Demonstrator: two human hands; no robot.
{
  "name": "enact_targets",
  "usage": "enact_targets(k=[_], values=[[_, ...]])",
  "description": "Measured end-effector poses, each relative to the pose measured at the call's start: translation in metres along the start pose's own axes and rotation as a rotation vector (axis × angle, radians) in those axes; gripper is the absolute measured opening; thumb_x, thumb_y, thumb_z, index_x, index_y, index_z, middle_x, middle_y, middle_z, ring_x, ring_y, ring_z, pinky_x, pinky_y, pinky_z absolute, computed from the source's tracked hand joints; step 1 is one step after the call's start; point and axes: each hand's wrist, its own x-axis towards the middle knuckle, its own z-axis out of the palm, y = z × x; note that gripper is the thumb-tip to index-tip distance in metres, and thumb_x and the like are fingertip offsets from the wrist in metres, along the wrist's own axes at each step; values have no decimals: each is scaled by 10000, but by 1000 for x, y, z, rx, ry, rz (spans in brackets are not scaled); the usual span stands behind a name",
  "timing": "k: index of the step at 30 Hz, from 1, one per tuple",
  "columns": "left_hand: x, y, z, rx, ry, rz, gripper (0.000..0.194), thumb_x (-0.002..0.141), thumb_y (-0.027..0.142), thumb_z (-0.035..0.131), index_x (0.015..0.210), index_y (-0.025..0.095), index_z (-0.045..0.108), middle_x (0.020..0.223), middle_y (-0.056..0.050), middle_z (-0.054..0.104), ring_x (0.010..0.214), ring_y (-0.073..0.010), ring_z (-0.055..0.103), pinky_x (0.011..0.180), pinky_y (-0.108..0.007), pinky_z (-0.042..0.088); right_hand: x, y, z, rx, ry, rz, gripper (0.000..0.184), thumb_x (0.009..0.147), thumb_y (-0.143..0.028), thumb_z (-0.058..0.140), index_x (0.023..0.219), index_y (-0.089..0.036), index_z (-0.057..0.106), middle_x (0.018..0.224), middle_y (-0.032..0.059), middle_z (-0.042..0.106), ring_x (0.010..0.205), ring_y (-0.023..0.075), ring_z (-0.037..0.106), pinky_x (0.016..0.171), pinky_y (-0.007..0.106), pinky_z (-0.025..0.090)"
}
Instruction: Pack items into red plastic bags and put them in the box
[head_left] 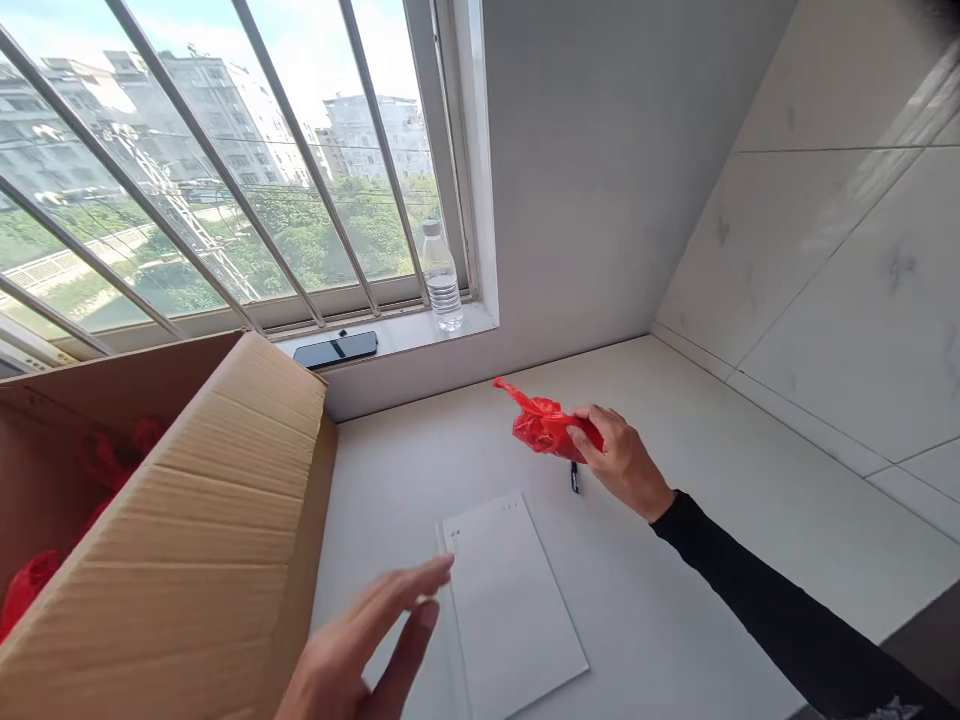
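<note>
1. A white tabletop (712, 440) fills the corner between a plain grey wall (592, 150) and a wall of marbled tiles (847, 300); daylight comes through a barred window (330, 190), with pale buildings and green trees outside.
2. The right hand (619, 460), in a long black sleeve (757, 610), grips a crumpled red plastic bag (544, 425) between thumb and fingers. The bag is over the far part of the tabletop, its twisted end pointing up and to the left; whether its underside touches the surface I cannot tell.
3. The left hand (367, 630) is open and holds nothing, its fingers stretched forward and the thumb apart from them. It is slightly blurred, and its fingertips overlap the near-left edge of a white notepad (510, 590); contact cannot be made out.
4. The notepad lies flat, with small dark marks near its two far corners.
5. A black pen (574, 478) lies just below the bag, between it and the notepad.
6. On the left is an open cardboard box (195, 520), one flap folded outward, with more red plastic bundles (30, 590) inside.
7. Beyond, on the windowsill (401, 335), a dark smartphone (336, 349) lies flat and a clear, dark-capped bottle (444, 290) stands upright.
</note>
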Motion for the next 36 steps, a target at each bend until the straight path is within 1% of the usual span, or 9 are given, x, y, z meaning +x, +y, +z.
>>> enact_targets(k=[6, 8, 11, 14, 21, 26, 31, 34, 36], values=[[14, -5, 51, -21, -58, 55, 450, 1026, 112, 489, 1407, 343, 555, 1413, -28, 620, 1369, -210, 479, 1100, -429, 475, -65, -57, -9, 224, -285, -112, 145, 1055, -188, 473, 1065, -259, 598, 1001, -3, 705, 918, 203, 625, 1037, 458, 437], [11, -6, 67, -54, -185, 40, 403, 1021, 128, 512, 1368, 320, 584, 1379, -35, 643, 1365, -224, 464, 1096, -443, 466, -77, -65, -5, 281, -336, -172, 166, 1059, -157, 458, 1066, -247, 597, 999, -1, 702, 909, 196, 613, 1040, 462, 437], [-1, -10, 80, -71, -303, 5, 200, 1005, 159, 561, 1116, 274, 682, 1066, -15, 737, 1090, -210, 600, 981, -413, 506, -91, -66, 0, 306, -372, -201, 184, 1050, -126, 473, 1086, -236, 616, 1003, 15, 700, 913, 201, 616, 996, 465, 467], [-17, -15, 80, -63, -265, -83, 153, 1019, 181, 528, 942, 233, 649, 869, -12, 694, 860, -201, 593, 830, -406, 492, -103, -58, -3, 272, -373, -171, 197, 1032, -120, 524, 1120, -247, 646, 1075, 44, 705, 1004, 235, 625, 950, 472, 494], [-40, -9, 75, -158, -200, -328, 163, 1051, 294, 496, 947, 239, 609, 837, -3, 653, 727, -160, 613, 616, -295, 476, -125, -60, -12, 185, -345, -75, 221, 1000, -204, 596, 1207, -281, 617, 1202, 52, 662, 1144, 275, 574, 1002, 508, 440], [-43, -3, 79, -193, -187, -346, 157, 1042, 308, 507, 972, 250, 635, 874, -10, 665, 770, -169, 634, 656, -292, 510, -125, -77, 2, 202, -377, -101, 72, 1028, -279, 598, 1095, -254, 590, 1009, 20, 667, 942, 243, 572, 913, 469, 427], [-53, -6, 75, -124, -119, -410, 174, 1038, 311, 503, 931, 248, 625, 824, -16, 651, 655, -174, 587, 477, -280, 420, -134, -64, -2, 251, -321, 74, 97, 1066, -278, 515, 981, -269, 560, 906, -1, 638, 871, 228, 564, 845, 438, 425], [-54, -1, 77, -119, -98, -352, 201, 1034, 255, 502, 1188, 267, 631, 1143, -70, 677, 1008, -221, 657, 766, -345, 565, -139, -61, -7, 282, -365, 222, 154, 1073, -370, 475, 980, -283, 561, 948, 24, 629, 928, 255, 557, 812, 435, 449], [-51, 5, 81, -101, -143, -204, 426, 1001, 190, 537, 1415, 290, 521, 1369, -93, 598, 1253, -261, 560, 1000, -440, 518, -140, -66, -7, 310, -412, 289, 166, 1063, -419, 480, 998, -289, 561, 979, 33, 623, 951, 263, 550, 799, 431, 466]])
